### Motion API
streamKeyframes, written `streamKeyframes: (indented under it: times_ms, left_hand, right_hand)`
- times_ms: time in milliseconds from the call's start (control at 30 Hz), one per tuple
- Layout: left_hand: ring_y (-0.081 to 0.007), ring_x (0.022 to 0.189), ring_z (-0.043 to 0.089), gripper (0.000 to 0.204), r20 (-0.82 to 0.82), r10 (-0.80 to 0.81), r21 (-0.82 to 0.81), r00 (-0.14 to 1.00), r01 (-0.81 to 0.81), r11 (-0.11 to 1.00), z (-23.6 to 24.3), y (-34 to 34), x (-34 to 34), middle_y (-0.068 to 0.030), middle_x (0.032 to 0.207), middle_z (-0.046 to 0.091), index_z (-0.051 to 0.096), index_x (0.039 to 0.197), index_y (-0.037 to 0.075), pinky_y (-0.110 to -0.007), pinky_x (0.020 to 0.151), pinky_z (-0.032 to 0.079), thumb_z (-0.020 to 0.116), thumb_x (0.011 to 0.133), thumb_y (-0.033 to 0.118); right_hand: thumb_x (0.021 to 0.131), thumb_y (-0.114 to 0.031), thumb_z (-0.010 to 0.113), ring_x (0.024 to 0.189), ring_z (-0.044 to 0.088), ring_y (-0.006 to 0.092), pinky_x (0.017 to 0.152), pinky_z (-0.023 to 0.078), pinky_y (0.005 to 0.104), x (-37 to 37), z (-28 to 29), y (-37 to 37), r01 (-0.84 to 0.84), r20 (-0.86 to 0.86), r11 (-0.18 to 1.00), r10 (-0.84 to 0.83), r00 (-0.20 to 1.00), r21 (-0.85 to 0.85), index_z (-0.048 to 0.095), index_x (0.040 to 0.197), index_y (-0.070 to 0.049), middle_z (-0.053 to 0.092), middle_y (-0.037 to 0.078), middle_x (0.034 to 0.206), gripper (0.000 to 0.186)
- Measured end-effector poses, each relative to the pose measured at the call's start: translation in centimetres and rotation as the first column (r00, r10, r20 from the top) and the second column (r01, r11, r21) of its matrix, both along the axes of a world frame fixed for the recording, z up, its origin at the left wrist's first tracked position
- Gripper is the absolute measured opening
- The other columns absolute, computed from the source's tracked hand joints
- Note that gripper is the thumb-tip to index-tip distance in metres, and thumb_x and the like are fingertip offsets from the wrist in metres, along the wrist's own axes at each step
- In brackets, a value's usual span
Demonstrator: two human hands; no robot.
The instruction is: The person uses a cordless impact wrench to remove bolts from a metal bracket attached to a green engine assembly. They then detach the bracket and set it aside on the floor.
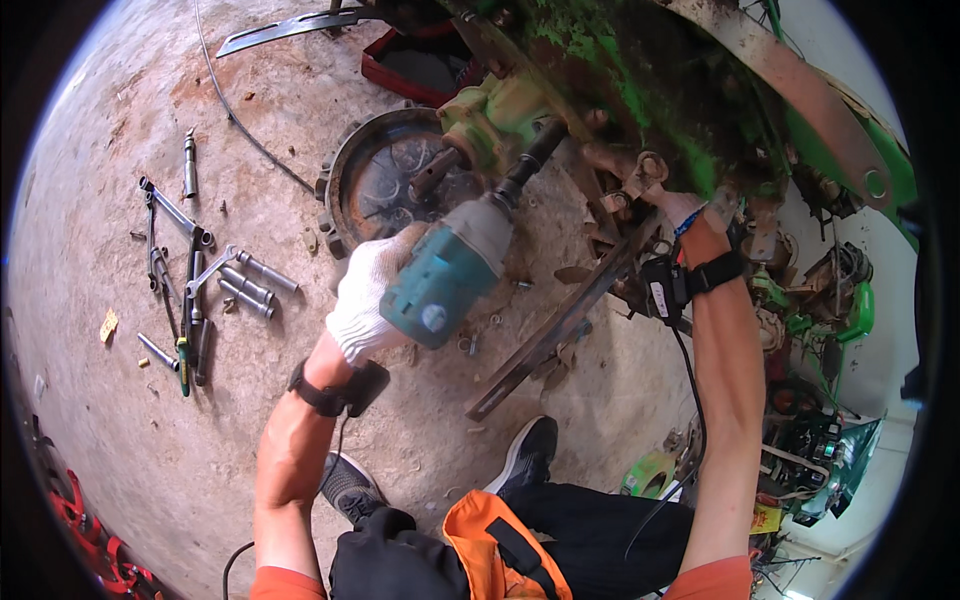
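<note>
My left hand [372,290], in a white knit glove, is closed round the handle of a teal and grey impact wrench [452,272]. A long dark socket [540,148] on the tool's nose points up and right, its tip against the underside of a green, rusty machine [640,90]. My right hand [682,208], gloved too, reaches up among the machine's rusty brackets beside a ring-shaped metal part [650,168]. Its fingers are hidden or blend with the rusty metal, so their grip does not show. Beneath the socket sits a round, lugged metal wheel [345,190].
Several wrenches [172,210] and sockets [245,290] lie on the concrete floor at left. A long metal bar [560,325] slants down from the machine towards my shoes. A red tray [385,75] and a blade [285,32] lie at the back. Cluttered parts [800,440] stand at right.
</note>
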State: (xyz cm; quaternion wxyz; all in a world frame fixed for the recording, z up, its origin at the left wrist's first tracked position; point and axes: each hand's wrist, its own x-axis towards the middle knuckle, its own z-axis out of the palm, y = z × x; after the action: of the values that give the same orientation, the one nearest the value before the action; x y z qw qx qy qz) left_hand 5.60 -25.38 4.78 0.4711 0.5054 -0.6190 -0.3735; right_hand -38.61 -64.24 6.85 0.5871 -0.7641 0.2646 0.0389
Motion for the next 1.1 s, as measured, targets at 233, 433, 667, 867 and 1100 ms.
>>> streamKeyframes:
  times_ms: [233,433,667,867,1100]
  left_hand:
    - [-0.0142,0.082,0.068,0.024,-0.494,0.097,0.325,0.864,0.08,0.942,-0.3,0.3,-0.8,-0.0009,0.099,0.077,0.078,0.12,0.002,-0.032,0.073,0.059,0.08,0.098,0.009]
    - [-0.0119,0.074,0.059,0.01,-0.718,0.111,0.385,0.687,0.261,0.885,-2.5,2.1,-3.2,-0.0001,0.088,0.066,0.071,0.111,0.005,-0.03,0.068,0.048,0.077,0.103,0.009]
    - [-0.0117,0.071,0.056,0.012,-0.8,0.165,0.374,0.577,0.264,0.889,-2.4,2.7,-3.7,0.0011,0.08,0.061,0.069,0.095,0.006,-0.031,0.066,0.046,0.072,0.105,0.012]
    - [-0.0111,0.071,0.057,0.018,-0.8,0.179,0.377,0.573,0.248,0.892,-1.6,2.1,-3.9,0.0015,0.079,0.062,0.07,0.09,0.006,-0.03,0.066,0.046,0.072,0.105,0.013]
    - [-0.0125,0.07,0.057,0.01,-0.784,0.154,0.358,0.601,0.235,0.904,-2.4,1.7,-4.3,0.0,0.081,0.063,0.07,0.101,0.004,-0.031,0.064,0.046,0.073,0.106,0.012]
  right_hand:
    - [0.113,-0.005,0.052,0.16,0.041,0.0199,0.111,0.045,0.0277,0.6,0.6,0.1,0.0,-0.002,1.0,0.0,1.0,0.011,0.043,0.173,-0.003,0.039,0.01,0.182,0.061]
    - [0.112,-0.006,0.053,0.157,0.043,0.0192,0.108,0.046,0.0277,0.8,0.6,0.3,0.008,0.003,0.999,-0.008,1.0,0.039,0.042,0.173,-0.002,0.038,0.01,0.182,0.062]
    - [0.112,-0.006,0.054,0.153,0.045,0.0184,0.105,0.046,0.0276,0.8,0.8,0.5,0.025,0.014,0.997,-0.026,1.0,0.066,0.041,0.173,-0.002,0.038,0.01,0.183,0.063]
    - [0.112,-0.006,0.054,0.15,0.046,0.0177,0.102,0.046,0.0276,1.2,1.0,0.6,0.019,0.012,0.997,-0.02,1.0,0.077,0.04,0.174,-0.001,0.037,0.01,0.183,0.064]
    - [0.112,-0.006,0.055,0.146,0.048,0.0168,0.098,0.047,0.0275,0.9,0.6,0.3,0.025,0.015,0.994,-0.027,1.0,0.103,0.039,0.174,0.0,0.037,0.01,0.183,0.065]
